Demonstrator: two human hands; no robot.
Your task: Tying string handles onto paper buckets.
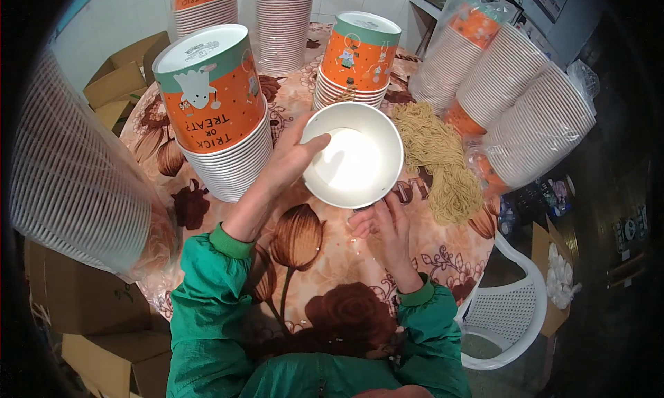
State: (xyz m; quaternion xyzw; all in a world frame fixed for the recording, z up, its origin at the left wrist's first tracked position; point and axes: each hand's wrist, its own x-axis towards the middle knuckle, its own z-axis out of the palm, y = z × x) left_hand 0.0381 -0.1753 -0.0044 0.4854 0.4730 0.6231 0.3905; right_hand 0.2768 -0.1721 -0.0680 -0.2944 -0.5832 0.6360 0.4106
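A white-lined paper bucket [353, 180] is tilted so its round mouth faces me, above the middle of the table. My left hand [294, 156] grips its left side, thumb over the rim and fingers behind the wall. Just under the bucket's lower rim is my right hand [387, 228], its fingers loosely bent and apart; whether they touch the bucket is unclear. A small dark bit shows by its fingertips. Right of the bucket lies a bundle of tan string [439, 159]. Behind stands a stack of upside-down orange and green buckets [360, 56], with a taller stack [214, 100] to the left.
Plastic-wrapped bucket stacks stand at the far left [83, 183], the back [283, 28] and the right [532, 132]. A flowered cloth [297, 239] covers the round table. There is a white plastic chair [508, 308] at lower right and open cardboard boxes [97, 356] at lower left.
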